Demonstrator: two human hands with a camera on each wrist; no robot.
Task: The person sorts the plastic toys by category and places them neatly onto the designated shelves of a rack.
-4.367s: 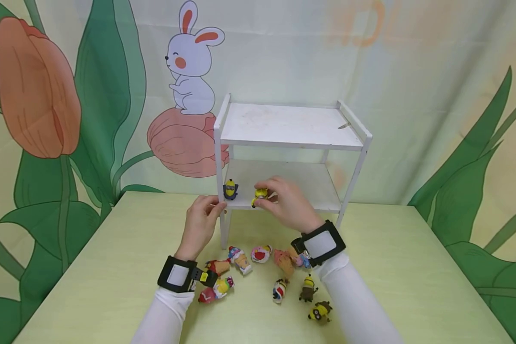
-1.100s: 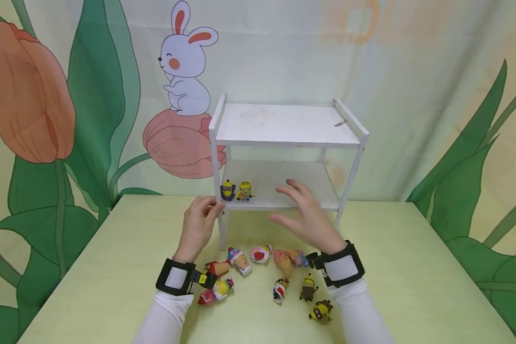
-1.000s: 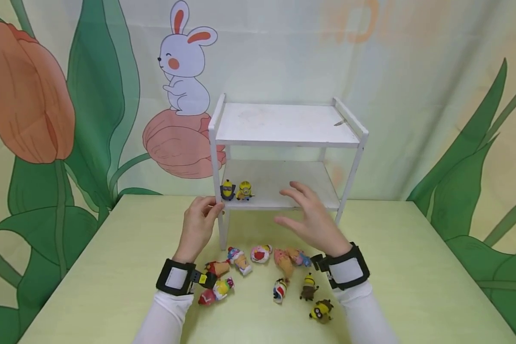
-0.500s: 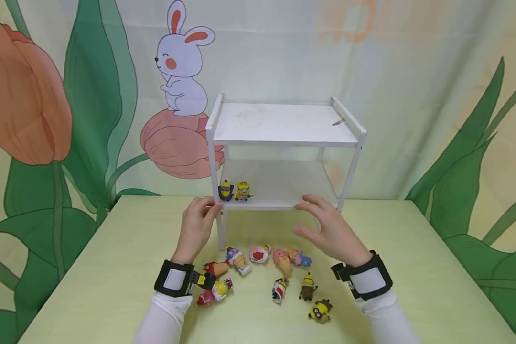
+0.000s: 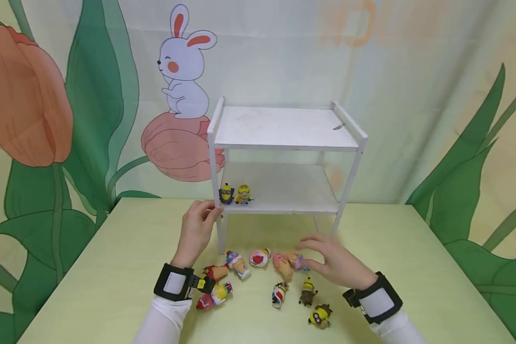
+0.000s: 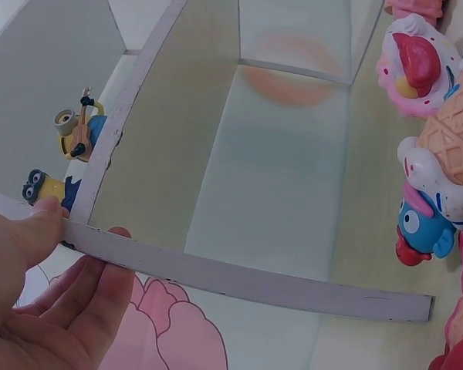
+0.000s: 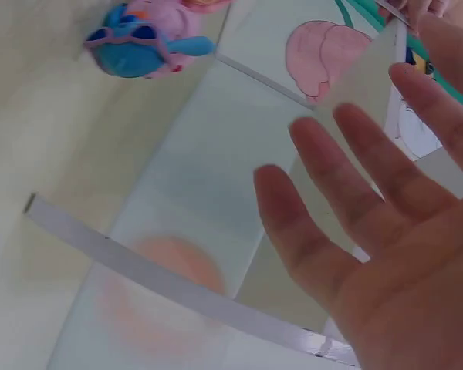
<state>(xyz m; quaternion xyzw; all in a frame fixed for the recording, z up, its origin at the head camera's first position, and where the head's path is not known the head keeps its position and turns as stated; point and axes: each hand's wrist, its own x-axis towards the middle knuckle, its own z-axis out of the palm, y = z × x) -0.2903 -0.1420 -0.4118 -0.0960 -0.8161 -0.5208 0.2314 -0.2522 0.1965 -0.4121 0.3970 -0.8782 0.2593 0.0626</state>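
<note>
My left hand (image 5: 196,229) grips the left front leg of a small white two-tier shelf (image 5: 279,211); in the left wrist view its thumb and fingers lie on either side of the leg (image 6: 239,274). Two Minion figures, one in dark clothes (image 5: 226,194) and one with a guitar (image 5: 243,195), stand side by side at the left of the lower tier. My right hand (image 5: 339,263) hovers with spread fingers, holding nothing, beside a pink-and-blue toy figure (image 5: 300,262). Two more Minion figures lie on the table below it, a brown-clad one (image 5: 307,292) and a goggled one (image 5: 320,316).
Several ice-cream-cone figures, among them a pink one (image 5: 283,267) and a blue-topped one (image 5: 238,265), lie in front of the shelf on the pale yellow table (image 5: 112,267). A red-and-white figure (image 5: 279,295) lies nearer. Behind hangs a painted curtain (image 5: 413,119).
The right hand set the guitar Minion beside the other on the lower tier, let go, and moved right and down to the toys. The left hand kept its grip on the leg.
</note>
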